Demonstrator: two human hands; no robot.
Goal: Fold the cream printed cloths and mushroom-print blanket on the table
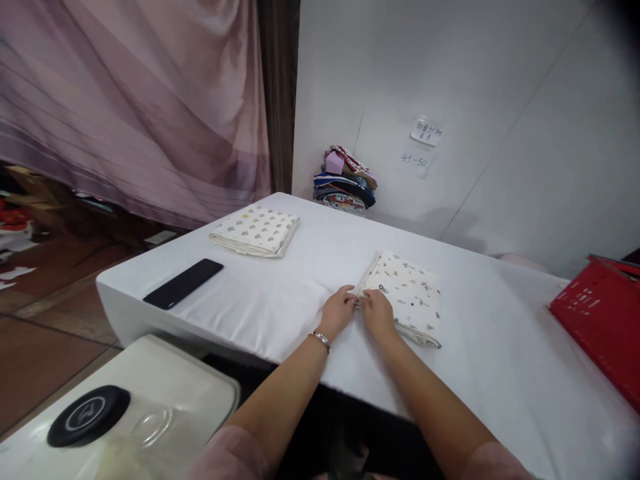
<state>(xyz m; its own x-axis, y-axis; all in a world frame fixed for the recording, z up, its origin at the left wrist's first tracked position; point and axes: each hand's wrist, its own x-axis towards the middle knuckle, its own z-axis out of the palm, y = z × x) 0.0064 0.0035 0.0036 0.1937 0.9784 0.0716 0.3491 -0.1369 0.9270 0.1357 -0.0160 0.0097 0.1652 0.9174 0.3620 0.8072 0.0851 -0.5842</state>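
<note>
your right hand [377, 312] curls, pinching the folded cream printed fabric [411, 293] at its left edge; your left hand [339, 311], half-curled, meets it, grip unclear.

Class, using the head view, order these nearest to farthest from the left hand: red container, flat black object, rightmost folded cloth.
1. Rightmost folded cloth: right beside the left hand.
2. Flat black object: farther off, left.
3. Red container: far right.

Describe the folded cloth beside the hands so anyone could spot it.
Find the white-draped table. There, the left hand and right hand meet at the left corner of a folded cream cloth. Its small dark motifs are scattered, unlike the neat grey rows on the other folded cream cloth.
</note>
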